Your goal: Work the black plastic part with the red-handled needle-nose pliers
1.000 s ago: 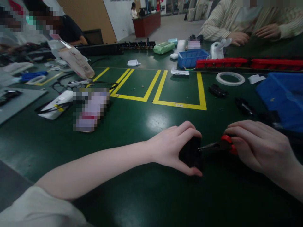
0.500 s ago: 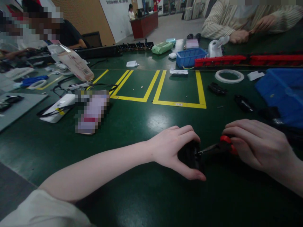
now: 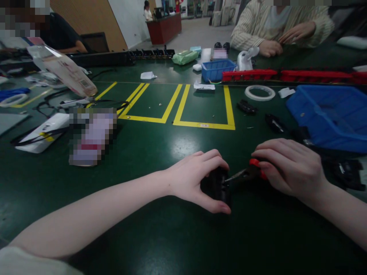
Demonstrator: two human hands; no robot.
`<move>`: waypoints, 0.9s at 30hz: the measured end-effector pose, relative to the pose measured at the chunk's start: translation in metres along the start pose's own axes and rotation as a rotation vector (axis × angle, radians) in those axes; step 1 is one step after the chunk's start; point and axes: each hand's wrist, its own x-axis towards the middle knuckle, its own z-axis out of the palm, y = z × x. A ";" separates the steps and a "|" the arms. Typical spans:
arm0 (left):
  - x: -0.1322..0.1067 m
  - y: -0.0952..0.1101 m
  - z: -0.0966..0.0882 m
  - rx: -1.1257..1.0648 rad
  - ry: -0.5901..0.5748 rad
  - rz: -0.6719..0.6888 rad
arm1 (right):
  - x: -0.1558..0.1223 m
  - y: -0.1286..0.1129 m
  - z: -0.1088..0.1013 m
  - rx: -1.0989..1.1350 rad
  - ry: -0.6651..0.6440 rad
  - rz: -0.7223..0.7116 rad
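Note:
My left hand [image 3: 197, 177] is closed around a black plastic part [image 3: 219, 185], thumb on the near side and fingers on the far side. The part is dark, and its exact shape is partly hidden by the hand. In my right hand [image 3: 289, 166] are pliers [image 3: 243, 175] with red handles, gripped from above. Their narrow metal jaws point left and touch the right side of the black part; whether they pinch something there is too small to make out. Both hands are low over the green table [image 3: 160, 229].
Right of my hands stands a blue bin [image 3: 323, 118], with black parts [image 3: 275, 123] beside it. A tape roll [image 3: 259, 93] lies further back. Yellow tape outlines [image 3: 203, 125] mark the table. To the left are a phone [image 3: 93, 137] and a white packet [image 3: 44, 133]. A person [image 3: 281, 30] sits opposite.
The view has turned slightly to the right, so everything sits further left in the picture. Both hands keep their grips, and the plier jaws remain at the black part.

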 end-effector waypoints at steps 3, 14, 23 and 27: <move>0.000 0.002 0.000 0.055 0.014 -0.017 | -0.003 0.002 -0.001 -0.001 0.004 0.042; -0.007 0.009 -0.004 0.246 -0.011 -0.167 | -0.008 0.008 -0.003 -0.158 -0.113 0.134; -0.009 0.006 0.001 0.386 0.036 -0.141 | -0.002 -0.010 0.002 -0.139 -0.288 0.306; -0.012 0.004 0.002 0.446 0.031 -0.103 | 0.003 -0.022 0.004 -0.139 -0.304 0.368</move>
